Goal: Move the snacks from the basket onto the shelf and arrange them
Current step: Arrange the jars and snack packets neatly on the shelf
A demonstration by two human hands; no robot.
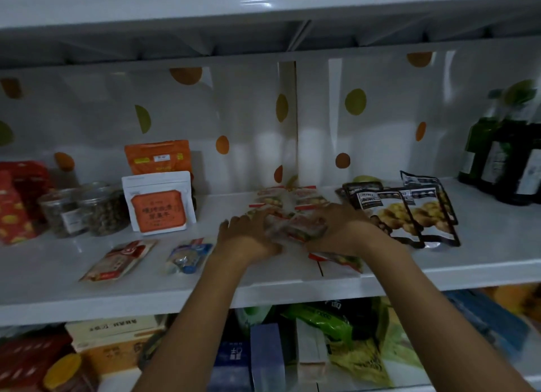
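Note:
A heap of small clear snack packets with red strips (288,208) lies in the middle of the white shelf (263,289). My left hand (248,236) presses on the heap's left side and my right hand (342,230) on its right side, both with fingers curled around packets. One more such packet (336,260) lies under my right wrist near the shelf's front edge. Black chestnut pouches (409,213) lie flat just right of my right hand. The basket is not in view.
Left on the shelf lie a flat red-and-tan packet (120,260) and a blue packet (188,254). Behind them stand a white-and-orange pouch (158,204), an orange pouch (158,157), two clear jars (85,211) and red bags (17,198). Dark bottles (503,163) stand far right. Boxes fill the shelf below.

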